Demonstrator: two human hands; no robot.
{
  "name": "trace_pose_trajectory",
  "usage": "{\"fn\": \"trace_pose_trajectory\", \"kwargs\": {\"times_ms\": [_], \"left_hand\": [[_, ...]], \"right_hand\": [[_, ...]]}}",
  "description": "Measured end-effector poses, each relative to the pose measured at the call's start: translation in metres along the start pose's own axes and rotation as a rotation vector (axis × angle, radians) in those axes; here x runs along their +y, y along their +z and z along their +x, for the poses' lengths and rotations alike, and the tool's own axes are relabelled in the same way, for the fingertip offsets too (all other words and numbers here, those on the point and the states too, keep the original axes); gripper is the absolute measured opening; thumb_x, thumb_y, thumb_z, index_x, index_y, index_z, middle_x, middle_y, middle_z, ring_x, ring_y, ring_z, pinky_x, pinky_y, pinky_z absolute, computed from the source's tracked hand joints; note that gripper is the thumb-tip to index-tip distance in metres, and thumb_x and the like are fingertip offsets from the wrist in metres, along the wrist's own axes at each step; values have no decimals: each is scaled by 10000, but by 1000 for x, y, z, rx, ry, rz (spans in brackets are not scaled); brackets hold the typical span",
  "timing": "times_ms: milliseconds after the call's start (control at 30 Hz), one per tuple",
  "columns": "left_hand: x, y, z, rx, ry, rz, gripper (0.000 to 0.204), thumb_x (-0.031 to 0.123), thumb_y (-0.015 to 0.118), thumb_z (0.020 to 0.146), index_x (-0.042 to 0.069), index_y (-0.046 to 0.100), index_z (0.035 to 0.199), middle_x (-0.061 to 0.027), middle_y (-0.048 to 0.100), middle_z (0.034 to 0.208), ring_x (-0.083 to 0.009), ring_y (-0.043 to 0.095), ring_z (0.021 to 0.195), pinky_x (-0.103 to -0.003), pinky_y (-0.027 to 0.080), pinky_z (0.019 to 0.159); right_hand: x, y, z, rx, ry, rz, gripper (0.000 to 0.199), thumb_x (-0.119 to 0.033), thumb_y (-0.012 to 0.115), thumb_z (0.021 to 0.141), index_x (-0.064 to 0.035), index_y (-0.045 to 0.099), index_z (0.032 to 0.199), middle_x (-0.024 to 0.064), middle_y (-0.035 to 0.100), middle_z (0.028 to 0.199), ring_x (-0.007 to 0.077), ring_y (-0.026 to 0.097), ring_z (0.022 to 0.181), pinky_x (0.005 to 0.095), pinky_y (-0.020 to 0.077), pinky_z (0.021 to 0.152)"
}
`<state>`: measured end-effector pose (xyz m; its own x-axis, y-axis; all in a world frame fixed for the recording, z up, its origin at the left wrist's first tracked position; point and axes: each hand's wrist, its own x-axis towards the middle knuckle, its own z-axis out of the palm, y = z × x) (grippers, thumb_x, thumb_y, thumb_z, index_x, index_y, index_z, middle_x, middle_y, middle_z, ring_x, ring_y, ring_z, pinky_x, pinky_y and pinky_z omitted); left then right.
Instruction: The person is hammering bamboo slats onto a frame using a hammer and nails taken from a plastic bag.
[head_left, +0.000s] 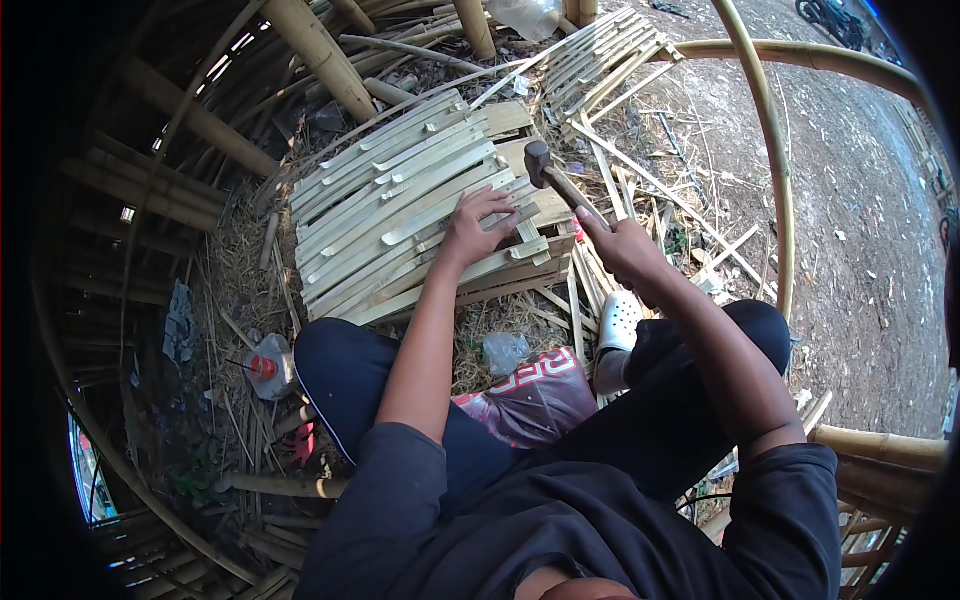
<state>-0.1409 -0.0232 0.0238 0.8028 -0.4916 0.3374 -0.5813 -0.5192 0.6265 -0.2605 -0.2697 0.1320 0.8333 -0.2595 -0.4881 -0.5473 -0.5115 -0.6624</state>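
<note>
A panel of split bamboo slats (pixel 400 200) lies on the ground in front of my knees. My left hand (pixel 473 226) rests on the slats near the panel's right edge, fingers spread and pressing down. My right hand (pixel 622 246) grips the wooden handle of a hammer (pixel 545 170), whose dark metal head is raised just above the panel's right end, a little beyond my left fingers. I am sitting with both legs in dark trousers bent, a white shoe (pixel 617 325) under my right forearm.
A second slat panel (pixel 605 60) lies farther back. Thick bamboo poles (pixel 320 55) lean at the upper left, a curved pole (pixel 775 160) arcs on the right. A plastic bottle with a red cap (pixel 268 368), a red printed bag (pixel 535 395) and loose bamboo scraps lie around.
</note>
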Motion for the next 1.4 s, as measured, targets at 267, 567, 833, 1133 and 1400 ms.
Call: {"fn": "trace_pose_trajectory", "kwargs": {"times_ms": [267,567,833,1133,1400], "left_hand": [[10,-27,-10,-240,-173,96,923,568,844,659,224,480,1435,-124,341,1575,-337,194,1511,-618,62,1200],[16,-117,-10,-299,-526,114,1301,652,809,674,166,49,1611,-192,18,1667,-350,-9,1542,-578,64,1205],[-71,-290,-48,-9,-916,77,884,429,761,837,50,362,1529,-215,461,1504,-305,449,1393,-381,346,1136],[-97,-278,-105,302,-929,77,530,97,531,844,-43,546,1354,-190,654,1228,-283,615,1128,-385,458,960],[-151,-262,-179,301,-1182,215,604,412,410,1019,-89,545,1327,-303,570,1345,-409,535,1289,-450,407,1072]], "right_hand": [[0,-2,-3,-13,35,88,724,-714,525,915,-84,478,561,23,478,509,138,431,393,329,335,379],[10,13,21,-66,49,289,546,-495,695,914,-67,485,646,10,448,533,120,413,396,316,328,379],[10,39,54,-113,-66,564,352,-159,643,901,179,578,975,196,675,822,280,689,626,337,541,497],[-1,69,85,-68,25,520,558,-324,814,828,100,619,1135,140,632,986,206,620,809,328,531,693],[-4,83,100,-163,182,664,237,-120,702,822,7,584,983,58,558,813,163,536,648,310,482,600]]}}
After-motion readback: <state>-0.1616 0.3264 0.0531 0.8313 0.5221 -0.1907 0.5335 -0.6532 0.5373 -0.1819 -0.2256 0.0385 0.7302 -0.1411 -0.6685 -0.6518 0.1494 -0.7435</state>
